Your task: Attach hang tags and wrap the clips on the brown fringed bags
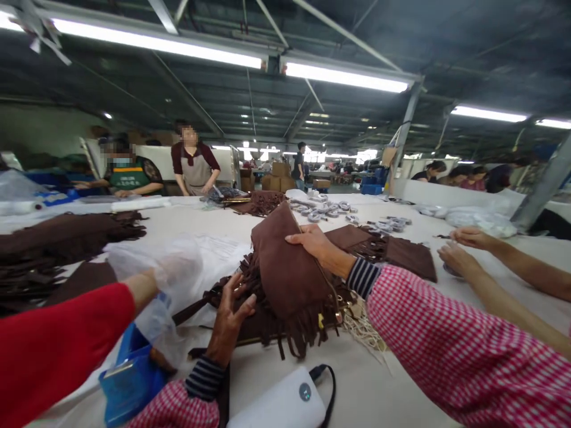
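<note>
A brown fringed bag point(289, 267) is held up at the middle of the view, its fringe hanging downward. My right hand point(314, 241) grips its upper right edge, thumb on the front face. Just left of the bag, my left hand point(232, 312) has its fingers spread and holds nothing; its fingertips are near the dark fringe. More brown fringed pieces lie beneath the held bag, partly hidden by it. Beside them on the right is a bundle of cream cords point(363, 327).
A white power bank point(281, 404) with a black cable lies in front. A co-worker's red sleeve point(66, 345) reaches into clear plastic at left, near a blue dispenser point(131, 386). Another person's hands point(464, 252) are at right. Wrapped rings point(325, 208) and brown bags point(410, 255) lie behind.
</note>
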Tool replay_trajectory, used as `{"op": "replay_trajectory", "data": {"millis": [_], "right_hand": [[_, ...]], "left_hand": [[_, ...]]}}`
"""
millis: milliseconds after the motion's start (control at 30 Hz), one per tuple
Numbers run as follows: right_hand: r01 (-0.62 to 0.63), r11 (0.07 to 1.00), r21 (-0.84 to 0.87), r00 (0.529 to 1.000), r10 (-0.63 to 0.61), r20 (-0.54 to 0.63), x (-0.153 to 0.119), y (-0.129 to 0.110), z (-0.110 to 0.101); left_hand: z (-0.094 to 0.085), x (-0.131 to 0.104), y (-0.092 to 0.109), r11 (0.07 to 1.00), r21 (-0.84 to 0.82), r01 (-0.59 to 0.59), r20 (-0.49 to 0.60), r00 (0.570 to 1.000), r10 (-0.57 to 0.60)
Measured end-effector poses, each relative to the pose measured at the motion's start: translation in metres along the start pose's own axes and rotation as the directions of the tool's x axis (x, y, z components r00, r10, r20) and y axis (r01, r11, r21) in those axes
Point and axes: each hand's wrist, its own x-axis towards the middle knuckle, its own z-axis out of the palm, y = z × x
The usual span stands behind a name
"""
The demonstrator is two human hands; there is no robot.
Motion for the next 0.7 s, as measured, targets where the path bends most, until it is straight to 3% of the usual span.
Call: {"op": "replay_trajectory", "data": {"millis": [100,200,300,400,567,700], "right_hand": [[0.057,0.998,-0.032,0.997,-0.055,0.05,-0.007,0.012,0.006],[0.183,0.969,-0.168,0.98,-0.165,0.115,-0.01,0.018,0.006],[0.352,0.868,-0.35,0.935,-0.304,0.184,-0.012,0.018,0.005],[0.445,0.756,-0.48,0.895,-0.398,0.204,-0.016,0.014,0.005],[0.477,0.484,-0.734,0.854,-0.451,0.259,-0.036,0.001,0.012],[0.503,0.145,-0.852,0.806,-0.433,0.403,-0.059,-0.007,0.017]], "left_hand": [[0.0,0.0,-0.002,1.0,-0.002,-0.001,-0.007,1.0,0.001],[-0.001,0.0,-0.003,1.0,0.008,0.006,-0.007,1.0,-0.006],[-0.002,0.0,-0.003,0.999,0.052,0.014,0.003,1.0,-0.014],[-0.002,-0.002,0.0,0.997,0.075,0.01,0.012,1.0,-0.011],[-0.002,-0.005,0.007,0.996,0.093,-0.002,0.036,0.999,-0.001],[-0.005,-0.003,0.003,1.0,0.003,0.018,0.034,0.999,-0.018]]}}
